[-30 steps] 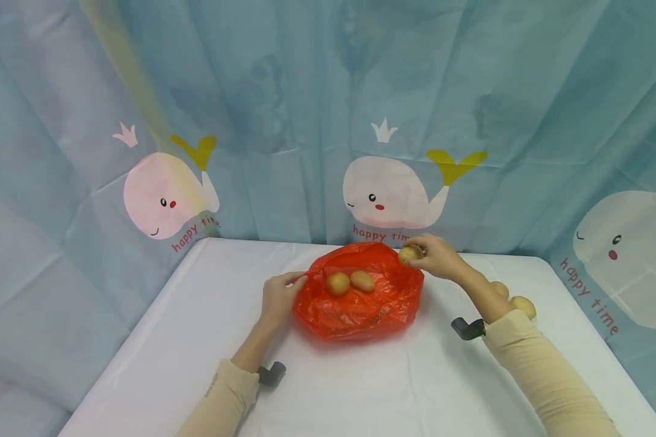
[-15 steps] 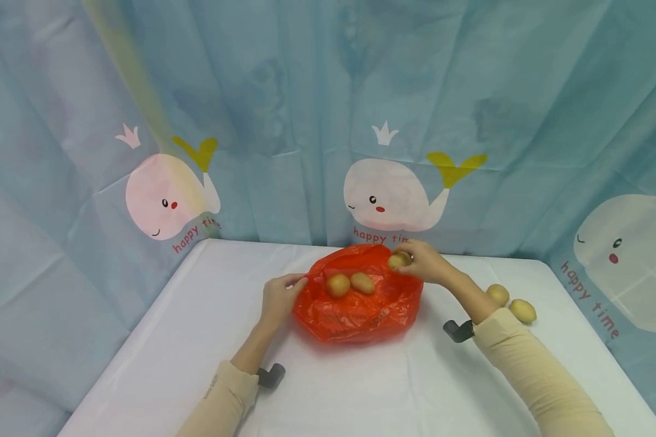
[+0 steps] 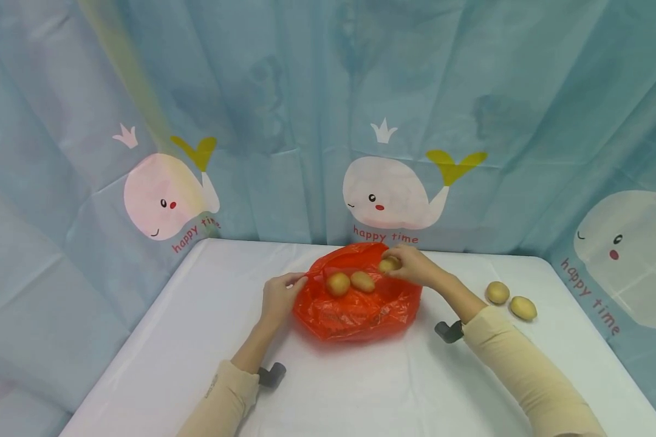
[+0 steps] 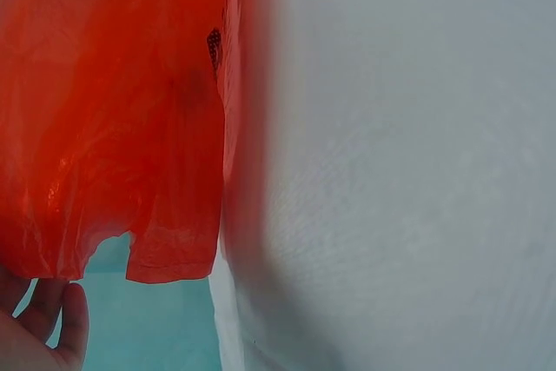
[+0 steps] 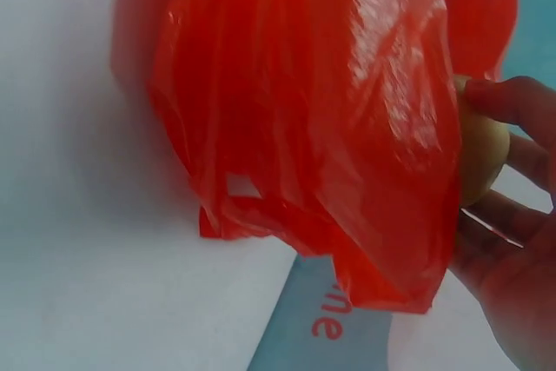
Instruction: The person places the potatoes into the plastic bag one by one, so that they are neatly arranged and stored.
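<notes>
Cream left sleeve (image 3: 218, 397): cut off at the near edge of the head view.
Left hand (image 3: 277, 297): you pinch the left rim of the red bag (image 3: 355, 318); in the left wrist view only part of your fingers shows, in the corner, their tips lost behind the film.
Bag on the desk (image 3: 350, 388): far middle, mouth gaping upward; its print is too crumpled to read, and its folds may hide more.
Potatoes inside: a round potato (image 3: 338, 284) on the left, an oblong potato (image 3: 362, 281) just beside it.
Held potato (image 3: 388, 265): you have carried it left from the far right rim, so it now looks to be within the mouth, nearly in place but not let go; whether it touches the film underneath, I cannot tell.
Right hand (image 3: 412, 265): you pinch that potato between thumb and fingers; in the right wrist view, film covers part of it.
Loose potatoes: your forearm has swung clear of the left one (image 3: 497, 292), so both it and the right one (image 3: 523, 308) show whole, outside the bag.
</notes>
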The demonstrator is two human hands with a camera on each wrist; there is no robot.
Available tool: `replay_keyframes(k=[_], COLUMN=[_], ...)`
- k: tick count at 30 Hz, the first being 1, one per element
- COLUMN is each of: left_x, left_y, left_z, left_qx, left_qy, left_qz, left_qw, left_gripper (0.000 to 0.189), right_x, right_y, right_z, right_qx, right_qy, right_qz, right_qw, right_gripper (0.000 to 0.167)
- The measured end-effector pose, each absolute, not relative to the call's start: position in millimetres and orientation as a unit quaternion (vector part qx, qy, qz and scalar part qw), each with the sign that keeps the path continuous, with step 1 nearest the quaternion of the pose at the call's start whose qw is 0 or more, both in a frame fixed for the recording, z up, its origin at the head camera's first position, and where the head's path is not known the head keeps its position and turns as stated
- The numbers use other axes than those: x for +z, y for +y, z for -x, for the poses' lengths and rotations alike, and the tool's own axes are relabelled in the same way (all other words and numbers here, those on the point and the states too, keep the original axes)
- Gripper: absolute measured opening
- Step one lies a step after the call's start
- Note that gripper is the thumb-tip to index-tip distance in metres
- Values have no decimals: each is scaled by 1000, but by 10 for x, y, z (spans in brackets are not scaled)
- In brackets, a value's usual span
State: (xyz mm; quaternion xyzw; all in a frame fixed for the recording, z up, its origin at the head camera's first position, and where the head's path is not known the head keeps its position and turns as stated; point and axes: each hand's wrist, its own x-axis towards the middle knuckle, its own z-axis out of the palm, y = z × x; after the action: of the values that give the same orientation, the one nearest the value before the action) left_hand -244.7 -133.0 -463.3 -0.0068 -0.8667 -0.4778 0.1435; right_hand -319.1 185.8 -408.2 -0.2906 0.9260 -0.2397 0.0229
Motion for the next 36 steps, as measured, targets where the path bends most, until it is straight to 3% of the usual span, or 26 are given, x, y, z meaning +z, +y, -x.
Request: replay_keyframes(k=[10,36], left_x=[-4639,-4606], left_y=[-1341,-1321], left_z=[2456,2440], left_qx=[-478,-487], left_qy=[-864,-859], left_qz=[14,19], left_qw=[154,156], left_gripper=[24,22], right_x=[-4163,-4427], right_y=[1754,1737], right_z=[3212,3208], right_qx=[-213,-153], right_qy=[936,941], right_qz=[269,289], right_qw=[79,85], right_gripper=[41,39])
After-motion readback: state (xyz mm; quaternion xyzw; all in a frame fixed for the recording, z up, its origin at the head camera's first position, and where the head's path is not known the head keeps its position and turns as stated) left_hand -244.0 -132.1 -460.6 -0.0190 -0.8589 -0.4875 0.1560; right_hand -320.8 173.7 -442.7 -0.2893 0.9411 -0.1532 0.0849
